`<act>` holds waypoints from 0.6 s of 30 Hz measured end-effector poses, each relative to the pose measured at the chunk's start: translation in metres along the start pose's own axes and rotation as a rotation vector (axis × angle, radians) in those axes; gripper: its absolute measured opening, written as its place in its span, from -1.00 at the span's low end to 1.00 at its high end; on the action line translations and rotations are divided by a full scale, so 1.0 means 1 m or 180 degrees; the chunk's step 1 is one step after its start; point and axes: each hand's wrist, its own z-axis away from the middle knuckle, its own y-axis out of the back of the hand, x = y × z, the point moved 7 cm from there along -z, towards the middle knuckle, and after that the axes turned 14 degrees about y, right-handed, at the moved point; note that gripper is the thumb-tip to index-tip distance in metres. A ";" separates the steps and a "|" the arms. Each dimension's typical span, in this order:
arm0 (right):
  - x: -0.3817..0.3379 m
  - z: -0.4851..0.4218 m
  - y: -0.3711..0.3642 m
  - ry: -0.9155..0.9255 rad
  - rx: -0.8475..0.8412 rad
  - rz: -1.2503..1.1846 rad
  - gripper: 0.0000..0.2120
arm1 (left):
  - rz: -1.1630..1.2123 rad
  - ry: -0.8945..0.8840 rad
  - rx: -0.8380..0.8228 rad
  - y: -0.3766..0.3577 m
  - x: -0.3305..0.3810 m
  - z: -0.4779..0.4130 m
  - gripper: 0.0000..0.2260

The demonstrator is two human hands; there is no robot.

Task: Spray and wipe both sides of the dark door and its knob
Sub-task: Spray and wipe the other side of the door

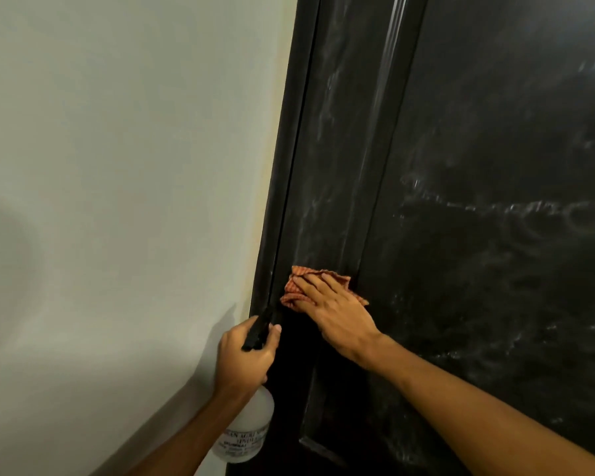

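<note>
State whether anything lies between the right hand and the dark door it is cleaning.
Yes: the orange cloth lies between the right hand and the door, pressed flat against the door near its left edge. Nothing else visible intervenes. The left hand grips the spray bottle lower down, clear of the cloth.

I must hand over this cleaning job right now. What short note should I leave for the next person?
The left hand grips the spray bottle by its black trigger head, beside the left edge of the door.
The right hand presses the orange cloth flat on the door, fingers straight.
Done: this face shows wet streaks, so it seems sprayed and partly wiped.
Left: finish wiping this face. The knob is not in view, and the other side cannot be judged from here.
</note>
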 end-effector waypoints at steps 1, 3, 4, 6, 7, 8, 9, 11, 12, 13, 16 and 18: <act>0.011 -0.001 0.013 0.0065 -0.0105 0.0033 -0.46 | 0.0017 0.0048 -0.0063 0.001 0.025 -0.005 -0.83; 0.026 0.001 0.021 0.0118 -0.0100 0.0142 -0.45 | 0.0052 0.0077 -0.0202 -0.004 0.053 -0.005 -0.83; 0.043 -0.002 0.037 0.0018 0.0090 0.0208 -0.42 | 0.0090 0.0058 -0.0251 -0.003 0.071 -0.009 -0.83; 0.077 -0.010 0.073 -0.0355 0.0347 0.0194 -0.34 | 0.0164 0.0031 -0.0271 0.001 0.103 -0.020 -0.84; 0.090 -0.017 0.090 -0.0496 0.0438 0.0208 -0.30 | 0.0194 0.0001 -0.0246 0.005 0.118 -0.026 -0.86; 0.098 -0.022 0.097 -0.0580 0.0571 0.0235 -0.28 | 0.0210 -0.0026 -0.0226 0.008 0.127 -0.029 -0.87; 0.100 -0.026 0.103 -0.0570 0.0643 0.0274 -0.27 | 0.0250 -0.0048 -0.0201 0.010 0.136 -0.034 -0.87; 0.087 -0.033 0.093 -0.0172 0.0451 0.0288 -0.29 | 0.0275 -0.0085 -0.0148 0.011 0.151 -0.040 -0.88; 0.073 -0.033 0.080 0.0099 0.0260 0.0308 -0.30 | 0.0265 -0.0080 -0.0139 0.013 0.153 -0.040 -0.89; 0.075 -0.033 0.079 0.0264 0.0001 0.0320 -0.31 | 0.0322 -0.0095 -0.0135 0.013 0.165 -0.044 -0.90; 0.129 -0.044 0.126 0.0179 0.0479 0.0463 -0.30 | 0.0375 -0.0033 -0.0096 0.010 0.184 -0.053 -0.89; 0.179 -0.052 0.173 -0.0219 0.0769 0.0492 -0.34 | 0.0422 -0.0043 -0.0113 0.006 0.202 -0.061 -0.89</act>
